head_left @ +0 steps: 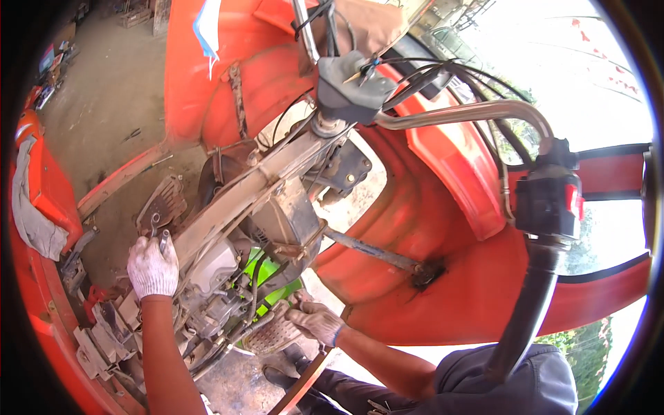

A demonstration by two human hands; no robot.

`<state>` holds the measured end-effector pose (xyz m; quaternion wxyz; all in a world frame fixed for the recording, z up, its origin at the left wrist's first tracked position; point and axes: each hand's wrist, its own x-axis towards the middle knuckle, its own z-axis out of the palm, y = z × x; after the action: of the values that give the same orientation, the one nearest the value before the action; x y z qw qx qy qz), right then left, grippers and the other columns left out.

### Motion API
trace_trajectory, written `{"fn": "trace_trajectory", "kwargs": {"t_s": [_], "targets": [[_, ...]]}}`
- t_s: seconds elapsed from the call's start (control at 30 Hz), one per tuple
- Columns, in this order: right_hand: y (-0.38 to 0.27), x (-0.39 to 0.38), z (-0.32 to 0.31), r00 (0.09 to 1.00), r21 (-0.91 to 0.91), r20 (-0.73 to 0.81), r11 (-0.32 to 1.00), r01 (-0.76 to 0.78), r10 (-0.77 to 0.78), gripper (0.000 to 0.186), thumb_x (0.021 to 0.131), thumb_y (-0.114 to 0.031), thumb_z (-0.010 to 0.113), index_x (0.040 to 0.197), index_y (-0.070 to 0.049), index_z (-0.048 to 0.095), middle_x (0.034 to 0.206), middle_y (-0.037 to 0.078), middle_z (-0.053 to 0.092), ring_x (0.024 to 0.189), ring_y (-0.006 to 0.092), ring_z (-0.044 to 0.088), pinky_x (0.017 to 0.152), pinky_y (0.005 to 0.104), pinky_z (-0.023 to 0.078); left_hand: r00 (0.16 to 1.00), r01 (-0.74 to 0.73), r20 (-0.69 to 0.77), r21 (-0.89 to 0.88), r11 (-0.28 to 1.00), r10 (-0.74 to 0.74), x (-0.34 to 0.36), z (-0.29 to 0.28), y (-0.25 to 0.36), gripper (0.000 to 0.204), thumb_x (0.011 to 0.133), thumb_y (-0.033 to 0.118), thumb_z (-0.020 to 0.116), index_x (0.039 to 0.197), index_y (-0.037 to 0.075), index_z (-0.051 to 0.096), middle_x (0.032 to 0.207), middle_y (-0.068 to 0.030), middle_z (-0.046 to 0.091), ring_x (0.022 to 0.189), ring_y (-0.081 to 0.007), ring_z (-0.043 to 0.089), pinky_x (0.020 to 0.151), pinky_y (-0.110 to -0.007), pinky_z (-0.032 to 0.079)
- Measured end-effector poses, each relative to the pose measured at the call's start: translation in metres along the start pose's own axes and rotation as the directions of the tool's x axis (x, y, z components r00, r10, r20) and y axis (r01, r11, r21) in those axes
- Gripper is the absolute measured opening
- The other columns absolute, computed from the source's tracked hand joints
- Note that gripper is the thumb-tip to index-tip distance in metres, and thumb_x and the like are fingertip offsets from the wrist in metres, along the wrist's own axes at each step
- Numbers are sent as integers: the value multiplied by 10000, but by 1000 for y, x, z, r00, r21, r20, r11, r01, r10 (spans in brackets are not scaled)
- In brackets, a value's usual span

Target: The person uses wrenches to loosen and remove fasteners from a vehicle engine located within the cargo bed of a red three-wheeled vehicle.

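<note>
My left hand (153, 268), in a white knit glove, is closed around a small metal wrench (154, 220) whose ring end points up. A short tubular metal piece (164, 240) sticks up beside it; I cannot tell if it is held too. This hand is beside the brown frame beam (235, 187), left of the dirty engine (207, 308). My right hand (317, 322), in a greyer glove, has its fingers curled together by a perforated metal footrest (266, 339). What they hold, if anything, is hidden. A bright green plastic part (282, 285) shows between engine and hand.
A handlebar (470, 113) with black switch housing and grip (543, 277) crosses the right side. Red body panels (415, 290) surround the frame. Black cables (443, 66) loop near the steering head. Metal pieces (104, 339) lie at lower left. A grey cloth (38, 207) hangs over a red edge.
</note>
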<state>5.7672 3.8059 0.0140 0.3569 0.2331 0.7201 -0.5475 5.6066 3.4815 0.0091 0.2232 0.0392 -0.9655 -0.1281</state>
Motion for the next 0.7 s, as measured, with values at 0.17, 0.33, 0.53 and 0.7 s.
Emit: {"fn": "trace_trajectory", "kwargs": {"t_s": [0.17,0.33,0.53,0.7], "targets": [[-59,-45,-108,813,294,-518,837,461,-266,304,1039,-262,578,1198,-22,673,774,-37,550,617,68,468,533,252,371,999,-22,-33,13,1000,22,2,2,-3,370,952,318,634,735,22,684,853,-183,634,831,-369,646,772,-493,529],[-160,-104,-218,146,-429,-774,680,595,-616,263,974,-280,610,1114,-72,690,840,31,619,695,167,562,608,324,456,1000,8,-5,-28,1000,-8,4,-1,0,357,950,296,624,787,-13,699,891,-203,637,877,-391,643,804,-498,520],[-247,-104,-341,-3,-874,-486,485,-32,-874,250,879,-372,670,985,-159,745,928,106,701,835,310,679,748,437,552,997,33,75,12,999,-33,4,-6,5,350,953,280,605,806,-21,705,900,-228,643,888,-410,637,828,-507,516],[-262,-79,-381,271,-672,-729,732,-111,-628,335,824,-418,663,999,-158,783,995,192,729,966,373,682,865,471,550,999,-12,34,20,1000,11,1,-2,-4,329,939,260,619,798,-25,702,876,-221,632,865,-410,627,804,-513,511]]}}
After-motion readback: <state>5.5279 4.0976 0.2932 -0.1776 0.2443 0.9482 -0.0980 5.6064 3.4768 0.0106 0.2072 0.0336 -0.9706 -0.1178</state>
